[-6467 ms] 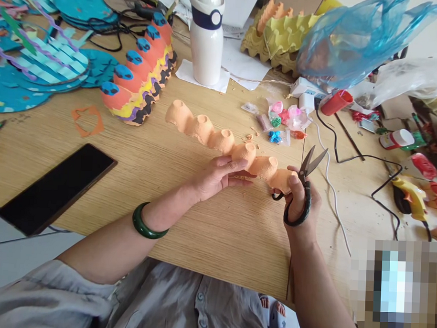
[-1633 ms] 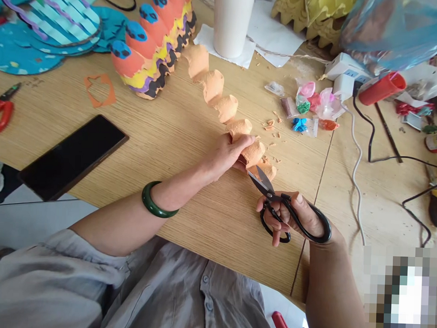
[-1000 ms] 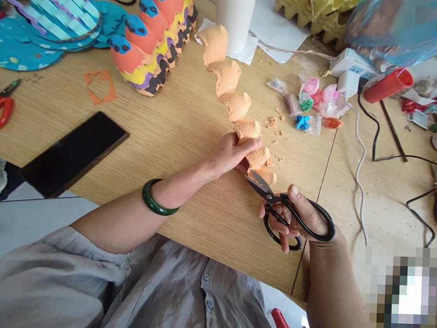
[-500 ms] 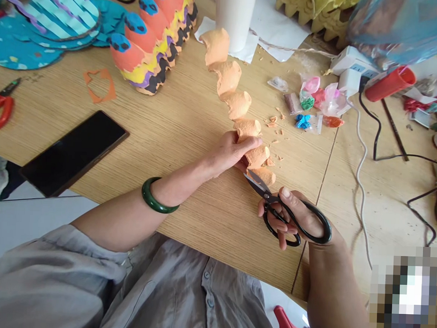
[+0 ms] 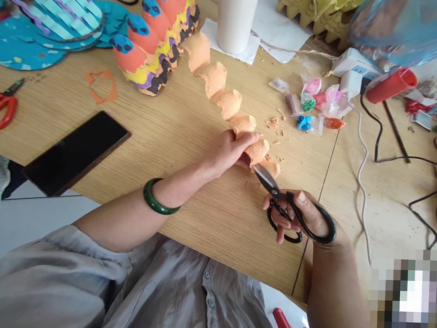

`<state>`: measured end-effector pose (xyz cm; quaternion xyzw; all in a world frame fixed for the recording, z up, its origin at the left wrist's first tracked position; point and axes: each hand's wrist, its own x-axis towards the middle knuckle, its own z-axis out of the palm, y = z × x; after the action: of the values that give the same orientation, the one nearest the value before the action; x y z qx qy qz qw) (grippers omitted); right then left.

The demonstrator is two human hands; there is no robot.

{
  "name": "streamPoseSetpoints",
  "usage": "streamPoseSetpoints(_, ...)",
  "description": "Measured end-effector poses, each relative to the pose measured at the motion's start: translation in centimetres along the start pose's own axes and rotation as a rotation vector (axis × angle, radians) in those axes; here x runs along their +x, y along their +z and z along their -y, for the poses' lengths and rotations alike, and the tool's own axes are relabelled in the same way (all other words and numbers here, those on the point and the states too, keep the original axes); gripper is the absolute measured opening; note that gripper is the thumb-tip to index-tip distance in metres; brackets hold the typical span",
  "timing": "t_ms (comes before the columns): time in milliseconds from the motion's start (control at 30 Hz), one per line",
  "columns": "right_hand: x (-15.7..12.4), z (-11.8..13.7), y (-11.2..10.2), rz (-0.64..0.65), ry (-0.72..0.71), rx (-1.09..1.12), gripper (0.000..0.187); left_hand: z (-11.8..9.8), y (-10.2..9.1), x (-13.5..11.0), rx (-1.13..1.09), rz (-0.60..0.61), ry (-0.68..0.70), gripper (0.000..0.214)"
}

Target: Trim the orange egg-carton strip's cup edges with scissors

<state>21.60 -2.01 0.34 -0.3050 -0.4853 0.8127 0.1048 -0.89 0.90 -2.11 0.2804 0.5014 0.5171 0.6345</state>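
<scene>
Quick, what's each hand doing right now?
Left hand: closed on the orange egg-carton strip.
Right hand: closed on the black scissors, blades at the strip's near end.

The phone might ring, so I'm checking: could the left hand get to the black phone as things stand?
Probably yes, once it lets go: the left hand grips the orange carton strip. The phone lies flat left of that forearm, with nothing lying between them.

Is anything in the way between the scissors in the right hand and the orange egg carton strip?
Nothing visible. The scissors in the right hand reach the near end of the orange egg carton strip with their blade tips. The left hand grips the strip just beyond, beside the blades, not across them.
</scene>
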Motion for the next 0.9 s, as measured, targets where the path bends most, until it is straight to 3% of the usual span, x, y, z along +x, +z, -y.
streamPoseSetpoints(133, -0.4, -0.1, -1.0, -0.003, -0.062, 0.039, 0.074, 0.0, 0.0, 0.2, -0.013, -0.089, 0.015, 0.018)
streamPoseSetpoints(400, -1.1, -0.6, -2.2, 0.1, -0.08, -0.031, 0.07, 0.0, -0.1, 0.5, -0.056, -0.112, 0.006, 0.019)
streamPoseSetpoints(900, -0.1, -1.2, -2.1, 0.16, -0.058, 0.075, 0.07, -0.1, 0.2, 0.1, -0.178, -0.052, -0.067, 0.015)
